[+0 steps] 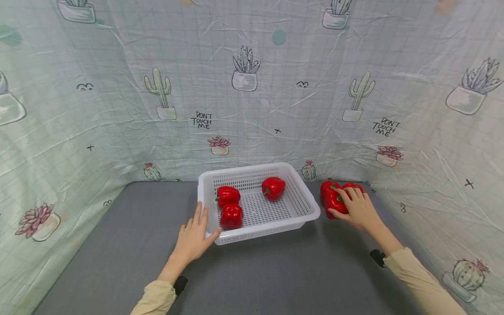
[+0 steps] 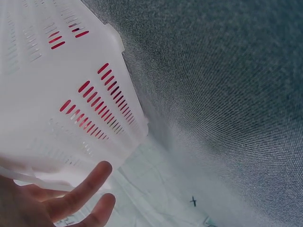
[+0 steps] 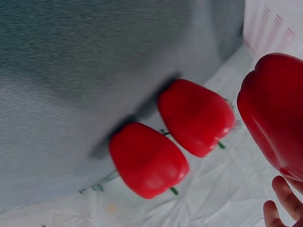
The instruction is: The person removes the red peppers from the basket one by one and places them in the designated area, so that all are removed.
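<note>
Out to the right, my right hand [image 1: 357, 209] grips a red bell pepper [image 3: 274, 104] from above, thumb and fingers spread around it. The right wrist view has this pepper raised beside two other red bell peppers on the table, a nearer one [image 3: 149, 161] and one [image 3: 196, 118] closer to the basket. My left hand [image 1: 192, 239] rests at the front left corner of a white plastic basket [image 1: 267, 227], its fingers fairly straight along the rim. Inside the basket lie three red bell peppers: two at the left [image 1: 228, 195] [image 1: 231, 217] and one toward the back right [image 1: 273, 188].
A grey cloth-covered table [image 1: 267, 275] spreads under everything. Behind and at both sides hangs a pale curtain [image 1: 275, 105] printed with potted cacti, meeting the table's back edge close behind the basket and the loose peppers.
</note>
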`<state>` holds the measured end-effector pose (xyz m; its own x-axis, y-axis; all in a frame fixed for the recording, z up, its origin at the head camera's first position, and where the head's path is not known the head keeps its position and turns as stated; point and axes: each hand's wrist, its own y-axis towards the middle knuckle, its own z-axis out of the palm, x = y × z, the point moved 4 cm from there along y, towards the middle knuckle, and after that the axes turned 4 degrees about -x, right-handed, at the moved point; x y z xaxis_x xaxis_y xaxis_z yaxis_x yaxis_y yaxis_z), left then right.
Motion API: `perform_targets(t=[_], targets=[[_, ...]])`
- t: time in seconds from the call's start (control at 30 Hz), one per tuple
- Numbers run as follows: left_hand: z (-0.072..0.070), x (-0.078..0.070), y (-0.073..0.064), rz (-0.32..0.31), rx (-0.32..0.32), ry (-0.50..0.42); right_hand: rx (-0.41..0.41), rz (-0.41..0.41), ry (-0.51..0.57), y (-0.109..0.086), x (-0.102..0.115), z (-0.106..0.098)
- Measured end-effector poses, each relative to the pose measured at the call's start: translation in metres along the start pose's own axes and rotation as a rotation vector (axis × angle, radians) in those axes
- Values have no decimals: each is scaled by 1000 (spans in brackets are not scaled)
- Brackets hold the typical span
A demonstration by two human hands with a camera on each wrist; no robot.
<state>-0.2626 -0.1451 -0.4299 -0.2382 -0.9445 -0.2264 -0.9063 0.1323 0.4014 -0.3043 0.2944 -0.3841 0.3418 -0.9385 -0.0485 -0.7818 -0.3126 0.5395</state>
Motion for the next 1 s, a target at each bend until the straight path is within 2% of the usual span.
perform_targets(t=[0.37,0.73,1.0], targets=[[-1,-1,-1,-7,5,-3,-1,22,6,-12,-16,16],[0,0,0,-8,4,-10,83,60,27,-16,-26,40],[1,0,-1,-13,-1,-14,93,45,49,-17,-26,52]])
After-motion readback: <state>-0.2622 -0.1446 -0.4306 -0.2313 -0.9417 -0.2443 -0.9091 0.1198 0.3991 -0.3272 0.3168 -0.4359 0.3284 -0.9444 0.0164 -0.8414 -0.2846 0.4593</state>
